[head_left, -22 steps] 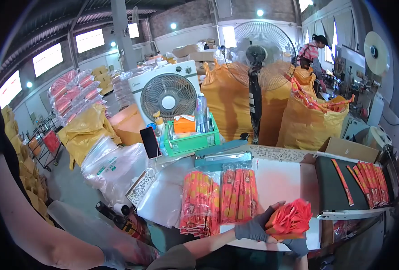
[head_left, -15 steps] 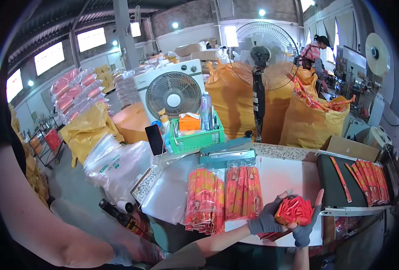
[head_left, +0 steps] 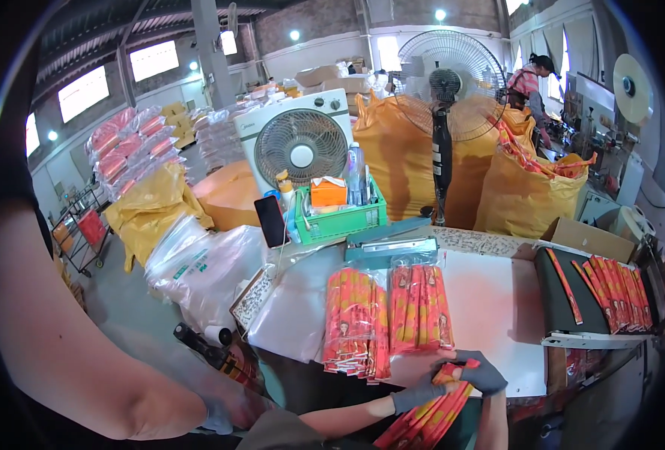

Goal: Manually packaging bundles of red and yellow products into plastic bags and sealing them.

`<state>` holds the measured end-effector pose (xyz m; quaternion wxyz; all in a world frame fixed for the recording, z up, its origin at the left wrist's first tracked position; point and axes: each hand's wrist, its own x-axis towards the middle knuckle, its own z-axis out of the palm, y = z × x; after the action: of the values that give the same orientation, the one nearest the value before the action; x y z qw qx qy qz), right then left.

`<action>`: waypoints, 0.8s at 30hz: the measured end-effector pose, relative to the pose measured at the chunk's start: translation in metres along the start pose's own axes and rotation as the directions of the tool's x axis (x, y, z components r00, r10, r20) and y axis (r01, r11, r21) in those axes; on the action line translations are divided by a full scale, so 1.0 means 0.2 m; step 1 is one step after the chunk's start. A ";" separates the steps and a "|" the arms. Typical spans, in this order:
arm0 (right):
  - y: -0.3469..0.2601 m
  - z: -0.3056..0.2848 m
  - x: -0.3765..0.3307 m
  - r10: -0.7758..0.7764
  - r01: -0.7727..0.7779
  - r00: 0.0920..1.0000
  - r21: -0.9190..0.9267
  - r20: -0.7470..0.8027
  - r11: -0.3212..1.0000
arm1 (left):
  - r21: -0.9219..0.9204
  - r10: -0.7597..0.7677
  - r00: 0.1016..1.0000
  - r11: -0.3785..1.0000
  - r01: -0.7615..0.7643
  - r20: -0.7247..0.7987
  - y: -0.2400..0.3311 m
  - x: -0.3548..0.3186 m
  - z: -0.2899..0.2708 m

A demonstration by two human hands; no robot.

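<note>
Both gloved hands, left (head_left: 416,394) and right (head_left: 482,373), clamp one bundle (head_left: 426,418) of red-orange sticks at table (head_left: 490,300) edge, long axis 1-to-7 o'clock; two bagged packs (head_left: 356,322) lie at 11 o'clock.

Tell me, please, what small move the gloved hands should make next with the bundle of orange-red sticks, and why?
Probably lift the bundle of long orange-red sticks onto the white tabletop. Both grey-gloved hands, left and right, grip its top at the table's near edge while the rest hangs below. Two filled clear bags of like sticks already lie flat there, with bare space to their right.
</note>
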<state>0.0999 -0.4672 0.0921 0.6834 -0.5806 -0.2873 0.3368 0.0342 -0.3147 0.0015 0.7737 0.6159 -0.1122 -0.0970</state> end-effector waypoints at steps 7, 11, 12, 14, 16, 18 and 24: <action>0.16 0.06 0.35 0.124 -0.094 0.978 -0.180 0.165 0.979 | 0.556 0.151 0.986 0.827 -0.086 -0.073 0.15 -0.29 -0.31; 0.24 0.05 0.43 0.151 -0.124 0.978 -0.178 0.145 0.976 | 0.639 0.319 0.903 0.767 -0.067 -0.287 0.31 -0.42 -0.84; 0.24 0.05 0.44 0.139 -0.113 0.980 -0.176 0.145 0.978 | 0.417 0.278 0.825 0.907 -0.057 -0.492 0.32 -0.44 -0.98; 0.25 0.07 0.45 0.170 -0.144 0.973 -0.168 0.154 0.975 | 0.688 0.427 0.701 0.715 0.125 -0.571 0.39 -0.54 -1.32; 0.25 0.05 0.45 0.198 -0.178 0.973 -0.163 0.117 0.971 | 0.753 0.437 0.633 0.524 0.398 -0.639 0.45 -0.56 -1.53; 0.25 0.05 0.46 0.207 -0.187 0.972 -0.162 0.113 0.969 | 0.761 0.459 0.608 0.432 0.485 -0.648 0.41 -0.61 -1.64; 0.23 0.09 0.45 0.243 -0.234 0.968 -0.126 0.062 0.964 | 0.769 0.248 0.729 0.246 0.590 -0.638 0.33 -0.61 -1.86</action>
<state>0.1355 -0.3799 0.0492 0.5910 -0.6368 -0.2607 0.4210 0.0271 0.0811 -0.0201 0.2046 0.9495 0.2056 0.1195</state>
